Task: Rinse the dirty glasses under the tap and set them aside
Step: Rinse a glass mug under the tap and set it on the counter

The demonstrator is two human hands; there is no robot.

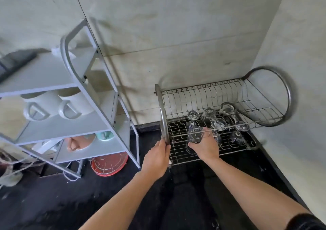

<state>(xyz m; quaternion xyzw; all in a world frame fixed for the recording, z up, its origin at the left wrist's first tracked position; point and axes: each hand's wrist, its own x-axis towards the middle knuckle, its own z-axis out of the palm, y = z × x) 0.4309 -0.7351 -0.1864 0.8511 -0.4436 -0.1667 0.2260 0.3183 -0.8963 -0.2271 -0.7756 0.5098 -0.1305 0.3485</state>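
A two-tier metal dish rack (229, 92) stands on the dark counter in the corner. Several clear glasses (218, 122) stand upside down on its lower tier. My right hand (205, 147) grips one more clear glass (194, 138) at the front left of the lower tier, just under the upper tier's front bar. My left hand (157, 157) grips the rack's left end frame (163, 117) near its bottom. No tap is in view.
A white shelf unit (74, 81) stands to the left with two white mugs (58, 106), a pink mug (77, 142) and a red plate with a wire stand (109, 162) beneath. The black counter (185, 194) lies in front. Walls close in behind and to the right.
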